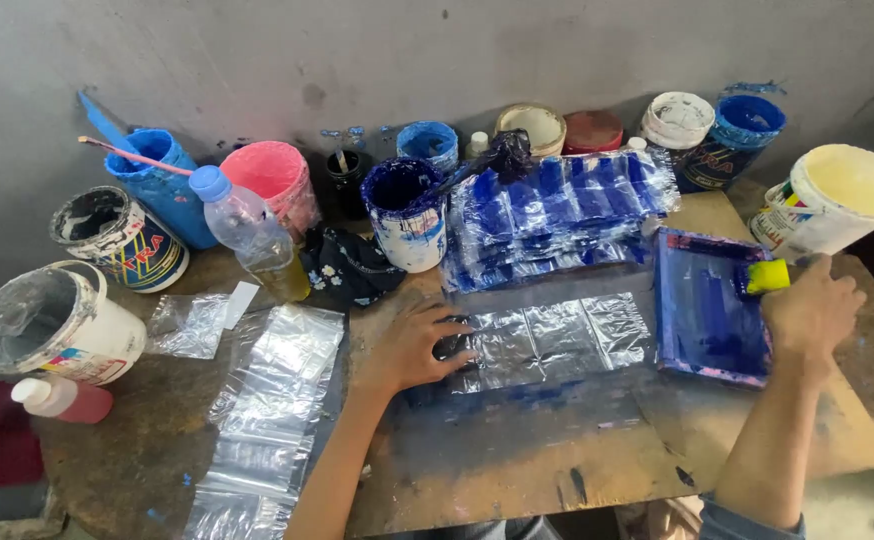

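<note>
My left hand (412,345) lies flat with fingers spread on the left end of a row of clear plastic bags (557,338) on the wooden board. My right hand (812,310) grips a yellow-handled squeegee (765,277) at the upper right corner of a blue-inked printing screen frame (707,310), which sits just right of the bags. Behind the bags lies an overlapping pile of blue-printed plastic bags (557,215).
A stack of clear bags (267,410) lies at the left. Paint tubs ring the back: a blue-stained white cup (405,215), pink tub (272,180), blue tub (157,185), yellow-topped bucket (837,200). A plastic bottle (252,235) and a dark cloth (352,268) stand nearby.
</note>
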